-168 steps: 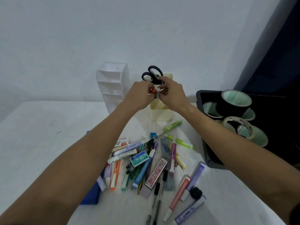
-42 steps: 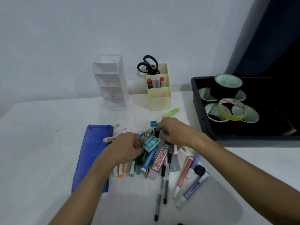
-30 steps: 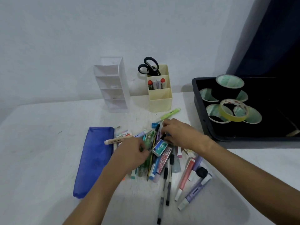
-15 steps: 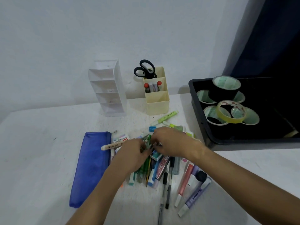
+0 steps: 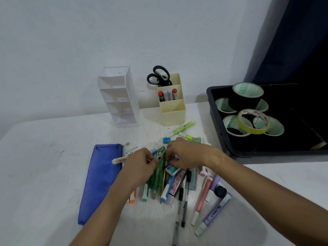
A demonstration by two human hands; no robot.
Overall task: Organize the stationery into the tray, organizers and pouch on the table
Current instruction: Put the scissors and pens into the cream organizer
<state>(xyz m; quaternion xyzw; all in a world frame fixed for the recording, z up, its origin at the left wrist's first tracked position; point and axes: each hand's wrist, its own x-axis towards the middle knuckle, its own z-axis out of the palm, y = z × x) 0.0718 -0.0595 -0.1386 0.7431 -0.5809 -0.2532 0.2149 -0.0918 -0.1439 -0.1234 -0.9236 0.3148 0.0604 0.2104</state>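
A pile of pens and markers (image 5: 170,181) lies in the middle of the white table (image 5: 44,174). My left hand (image 5: 140,166) and my right hand (image 5: 184,153) meet over the pile's far end, fingers pinched on a bunch of green pens (image 5: 158,167). A blue pouch (image 5: 99,176) lies flat to the left. Behind stand a white tiered organizer (image 5: 119,96) and a cream organizer (image 5: 171,107) holding black scissors (image 5: 158,76) and glue sticks (image 5: 167,95). The black tray (image 5: 220,132) on the right holds tape rolls (image 5: 248,98).
A green highlighter (image 5: 182,127) and a blue sharpener (image 5: 166,139) lie between the pile and the cream organizer. Black pens (image 5: 182,206) and purple and pink markers (image 5: 211,206) lie nearest me. A white wall stands behind, a dark curtain at right.
Both hands came down from the cream organizer to the pile. Over the last second they closed together on the green pens. The camera view shifted slightly.
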